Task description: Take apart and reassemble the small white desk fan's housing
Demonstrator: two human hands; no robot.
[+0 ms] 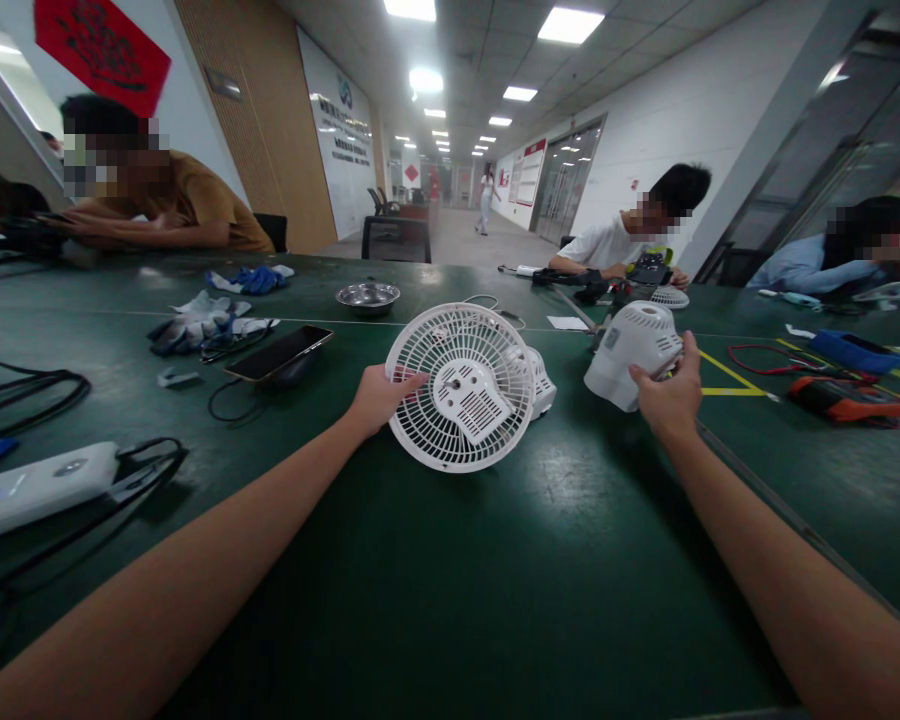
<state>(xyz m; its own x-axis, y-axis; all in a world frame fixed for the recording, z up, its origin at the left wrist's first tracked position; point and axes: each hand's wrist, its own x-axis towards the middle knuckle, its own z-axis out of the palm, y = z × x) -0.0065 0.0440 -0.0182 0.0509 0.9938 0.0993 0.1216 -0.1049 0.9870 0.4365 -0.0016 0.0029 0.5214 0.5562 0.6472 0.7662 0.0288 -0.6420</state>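
My left hand (386, 400) grips the left rim of a round white fan grille (487, 395), thumb laid over its bars. The grille is tilted up towards me, with a slotted motor cover at its centre. In my right hand (671, 385) is a white plastic fan housing (634, 350), slotted at the top, held by its right side. Another white slotted part (541, 385) shows partly behind the grille's right edge; the grille hides the rest of it. A thin white cable lies on the table behind the grille.
Left on the green table (450, 600) are a phone (289, 352), gloves (202, 322), a power strip (45, 485) and black cables. A metal bowl (367, 297) stands beyond. To the right lies an orange multimeter (847, 398). Several people sit around the table.
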